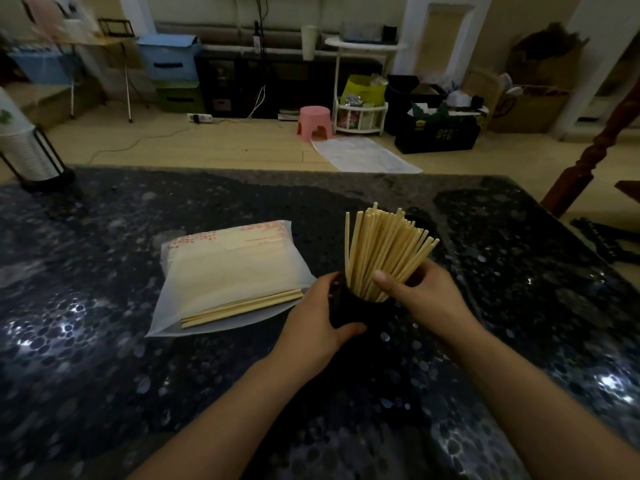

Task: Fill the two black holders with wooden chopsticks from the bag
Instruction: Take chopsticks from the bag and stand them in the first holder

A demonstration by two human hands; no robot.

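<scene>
A black holder (349, 310) stands on the dark speckled table (138, 375), with a fanned bundle of wooden chopsticks (384, 247) sticking out of it. My left hand (318, 323) grips the holder's left side. My right hand (422, 296) grips the bundle just above the rim, thumb across the front. Behind the bundle, a dark rounded shape that may be a second black holder (420, 220) shows only in part. Left of the hands lies the translucent bag (228, 271), with a few chopsticks (242, 306) lying at its near edge.
A stack of white cups in a black wire stand (31, 150) sits at the table's far left corner. A wooden post (595, 147) rises past the table's right edge. Boxes, a pink stool and a white shelf stand on the floor beyond.
</scene>
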